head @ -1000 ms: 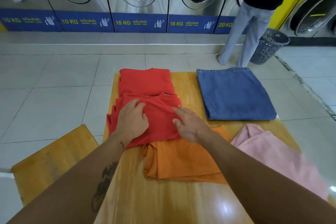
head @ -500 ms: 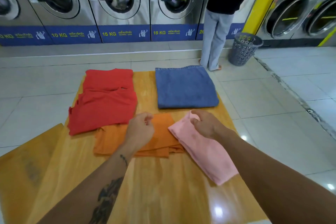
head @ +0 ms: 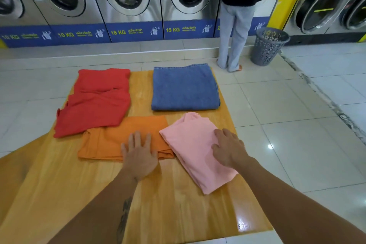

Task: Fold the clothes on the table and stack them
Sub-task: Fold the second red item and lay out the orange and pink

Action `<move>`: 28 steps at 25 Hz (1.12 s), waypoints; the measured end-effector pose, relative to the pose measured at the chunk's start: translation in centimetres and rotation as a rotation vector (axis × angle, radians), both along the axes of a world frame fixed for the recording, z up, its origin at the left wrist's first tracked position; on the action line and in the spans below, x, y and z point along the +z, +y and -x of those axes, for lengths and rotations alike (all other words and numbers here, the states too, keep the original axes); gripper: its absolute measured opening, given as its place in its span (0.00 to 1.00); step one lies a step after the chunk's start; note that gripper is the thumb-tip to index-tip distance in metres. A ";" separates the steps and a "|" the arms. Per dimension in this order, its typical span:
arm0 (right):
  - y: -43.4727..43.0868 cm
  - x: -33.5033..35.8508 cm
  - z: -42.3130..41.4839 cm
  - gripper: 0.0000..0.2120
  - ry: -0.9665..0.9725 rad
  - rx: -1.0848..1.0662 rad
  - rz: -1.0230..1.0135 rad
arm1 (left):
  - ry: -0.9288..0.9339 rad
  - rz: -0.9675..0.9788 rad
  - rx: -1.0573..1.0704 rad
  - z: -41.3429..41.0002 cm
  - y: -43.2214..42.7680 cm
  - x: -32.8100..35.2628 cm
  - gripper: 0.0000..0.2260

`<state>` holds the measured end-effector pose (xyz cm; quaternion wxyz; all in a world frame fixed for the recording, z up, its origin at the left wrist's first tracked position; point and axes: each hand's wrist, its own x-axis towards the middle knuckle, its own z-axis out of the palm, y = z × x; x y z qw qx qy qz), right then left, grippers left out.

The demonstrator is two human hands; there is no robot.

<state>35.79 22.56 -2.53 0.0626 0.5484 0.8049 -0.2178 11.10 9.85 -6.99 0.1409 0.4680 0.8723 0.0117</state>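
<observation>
Several folded clothes lie on a wooden table (head: 178,204). A red garment (head: 95,103) is at the far left, partly overlapping an orange one (head: 111,140) in front of it. Folded blue denim (head: 185,87) lies at the far right. A pink garment (head: 194,150) lies slanted at the near right. My left hand (head: 139,154) rests flat, fingers spread, on the orange garment's near right corner. My right hand (head: 227,148) lies flat on the pink garment's right side, fingers apart.
A wooden bench (head: 15,174) stands to the left of the table. Washing machines (head: 126,2) line the far wall. A person (head: 237,16) stands at them beside a grey laundry basket (head: 267,45). White floor tiles surround the table.
Both hands left the red garment and moved right. Half a second ago they were pinching at the orange and pink garments; now they lie flat and open on them.
</observation>
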 end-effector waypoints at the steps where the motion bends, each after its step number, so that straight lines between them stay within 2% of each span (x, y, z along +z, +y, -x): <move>1: -0.2 0.0 0.6 0.25 -0.013 0.036 -0.058 | -0.005 0.016 -0.001 0.4 -0.6 -0.7 0.30; 5: -1.1 0.1 3.1 0.21 -0.023 0.123 -0.141 | 0.019 0.005 0.004 0.1 -1.7 -1.4 0.30; 10: -2.3 1.0 5.7 0.24 -0.010 0.148 -0.187 | -0.095 0.049 0.000 0.7 -2.1 0.1 0.29; 13: -2.6 2.4 9.3 0.25 0.159 0.221 -0.163 | -0.138 -0.158 0.032 3.1 -2.6 1.3 0.24; 16: -2.6 2.6 13.9 0.25 0.227 0.261 -0.066 | -0.062 -0.340 0.141 7.6 -3.1 1.9 0.21; 19: -2.2 1.7 17.3 0.26 0.138 0.233 0.001 | 0.017 -0.325 0.255 11.6 -4.1 1.2 0.20; 22: -1.8 0.5 19.6 0.27 -0.006 0.210 0.022 | -0.077 -0.222 0.388 13.4 -4.5 0.6 0.22; 24: -2.1 -0.2 20.9 0.28 -0.075 0.192 0.019 | -0.079 -0.205 0.399 13.8 -4.3 0.2 0.22; 26: -2.6 -0.7 21.7 0.29 -0.079 0.165 -0.014 | -0.080 -0.241 0.371 14.0 -3.9 0.2 0.22; 28: -3.0 -0.6 22.0 0.31 -0.010 0.096 0.007 | -0.217 -0.320 0.379 14.3 -3.6 0.7 0.21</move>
